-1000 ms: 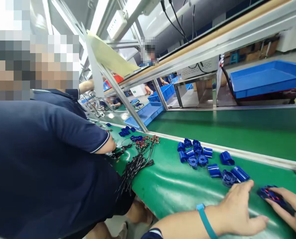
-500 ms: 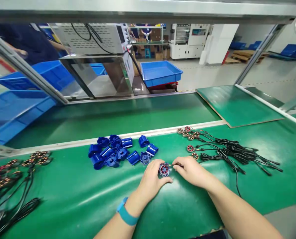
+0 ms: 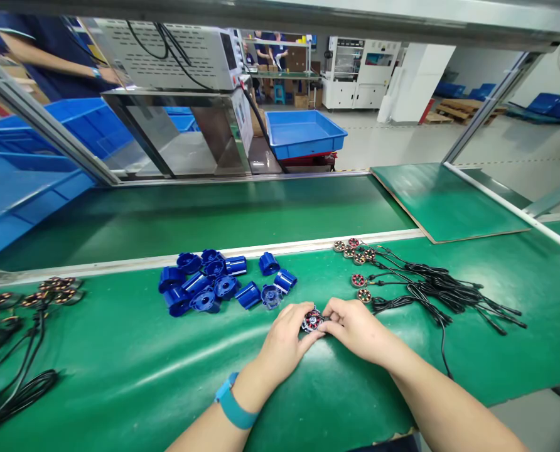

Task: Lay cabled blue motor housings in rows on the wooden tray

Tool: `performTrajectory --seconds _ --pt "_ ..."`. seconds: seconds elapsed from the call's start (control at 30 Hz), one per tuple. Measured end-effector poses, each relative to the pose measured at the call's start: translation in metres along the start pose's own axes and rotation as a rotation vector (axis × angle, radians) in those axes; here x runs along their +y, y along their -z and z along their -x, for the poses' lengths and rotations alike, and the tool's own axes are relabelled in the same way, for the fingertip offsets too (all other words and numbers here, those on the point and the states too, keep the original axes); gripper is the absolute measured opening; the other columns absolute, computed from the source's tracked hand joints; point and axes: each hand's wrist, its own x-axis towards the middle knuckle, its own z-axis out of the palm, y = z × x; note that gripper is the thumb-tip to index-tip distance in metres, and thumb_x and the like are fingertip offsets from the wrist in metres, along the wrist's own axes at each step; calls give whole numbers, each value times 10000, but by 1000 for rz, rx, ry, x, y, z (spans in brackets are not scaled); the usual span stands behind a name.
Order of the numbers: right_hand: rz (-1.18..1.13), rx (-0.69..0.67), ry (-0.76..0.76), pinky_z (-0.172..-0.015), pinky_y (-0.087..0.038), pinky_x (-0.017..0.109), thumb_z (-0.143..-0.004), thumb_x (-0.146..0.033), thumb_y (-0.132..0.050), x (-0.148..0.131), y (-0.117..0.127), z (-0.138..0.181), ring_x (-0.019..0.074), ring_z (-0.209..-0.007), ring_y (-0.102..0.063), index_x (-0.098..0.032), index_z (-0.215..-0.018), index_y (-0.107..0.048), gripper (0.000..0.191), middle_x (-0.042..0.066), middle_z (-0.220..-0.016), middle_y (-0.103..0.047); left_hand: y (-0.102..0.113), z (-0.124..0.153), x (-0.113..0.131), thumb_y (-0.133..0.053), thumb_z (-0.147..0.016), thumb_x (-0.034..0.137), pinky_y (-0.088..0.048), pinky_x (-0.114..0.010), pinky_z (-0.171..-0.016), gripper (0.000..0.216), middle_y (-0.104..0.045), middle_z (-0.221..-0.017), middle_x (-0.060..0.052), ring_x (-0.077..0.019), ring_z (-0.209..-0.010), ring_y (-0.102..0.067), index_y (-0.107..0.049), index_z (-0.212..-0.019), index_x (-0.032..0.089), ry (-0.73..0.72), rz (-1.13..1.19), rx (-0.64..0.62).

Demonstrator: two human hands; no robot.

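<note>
My left hand point(image 3: 287, 336) is closed around a blue plastic housing point(image 3: 304, 325), its round open face turned up towards me. Inside that housing sits a motor stator point(image 3: 312, 320) with red and copper windings. My right hand point(image 3: 355, 329) pinches a thin dark wire at the stator's right side, its fingertips against the housing rim. Most of the wire is hidden by the fingers. Just beyond my left hand lies a group of loose blue housings point(image 3: 206, 300), some upright and some on their sides.
Right of my hands lie several stators point(image 3: 358, 280) with bundled black cables point(image 3: 433, 285). More wired stators point(image 3: 63, 292) are at the left edge of the green mat point(image 3: 176, 376). A metal frame, blue bins point(image 3: 303, 135) and a grey machine point(image 3: 167, 56) stand behind; a co-worker is at upper left.
My right fingers have moved in from a short gap at the right to the stator and housing rim. My left thumb has closed in towards them. The view has shifted slightly.
</note>
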Motion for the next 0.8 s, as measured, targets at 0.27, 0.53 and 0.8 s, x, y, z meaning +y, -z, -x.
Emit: performTrajectory --seconds 0.27,0.53,0.8 --pt "-4 6 32 -694 -465 270 -873 -212 -639 -2 3 -1 159 -742 -649 -187 -892 -658 37 18 -816 -723 -2 1 -4 -643 -914 380 -593 -410 -942 341 -701 -1211 -115 -238 -1101 -683 -600 -1201 201 -71 -54 36" --pt "4 10 131 -673 -444 260 -889 -158 -532 0 13 0 132 -683 -594 -188 -1031 -637 178 -9 -776 -669 0 0 -1 -689 -886 353 -600 -386 -931 382 -717 -1174 -105 -229 -1082 -695 -571 -1216 201 -38 -6 21" --pt "38 28 152 -724 -461 256 -894 -138 -515 2 7 -2 146 -755 -646 -202 -1052 -703 254 24 -883 -733 1 -2 -4 -657 -907 364 -607 -391 -927 322 -723 -1159 -121 -232 -1082 -698 -611 -1173 188 -90 8 36"
